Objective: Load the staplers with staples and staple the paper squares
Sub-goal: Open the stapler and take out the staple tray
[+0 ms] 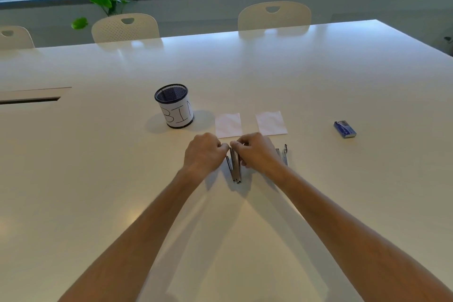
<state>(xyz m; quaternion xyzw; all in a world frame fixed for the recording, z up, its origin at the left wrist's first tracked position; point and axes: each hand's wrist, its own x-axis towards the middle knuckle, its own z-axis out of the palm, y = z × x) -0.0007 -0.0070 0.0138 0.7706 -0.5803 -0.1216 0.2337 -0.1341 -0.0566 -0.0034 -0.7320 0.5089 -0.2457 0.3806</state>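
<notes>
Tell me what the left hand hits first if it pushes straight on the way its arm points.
The left hand already touches the stapler; pushed on up and right, it would probably meet the right hand first, though depth is unclear.

mesh cup (174, 105) left, staple box (345, 129) right, perhaps clear between

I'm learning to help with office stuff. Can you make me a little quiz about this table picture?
1. True or false: the mesh cup marked BIN stands left of both paper squares.
2. How many staplers are on the table?
3. What do both hands, left and right, touch? A) the blue staple box B) the middle stapler C) a paper square

Key: 1 true. 2 two; the other stapler lies beside the right hand. 3 B.
</notes>
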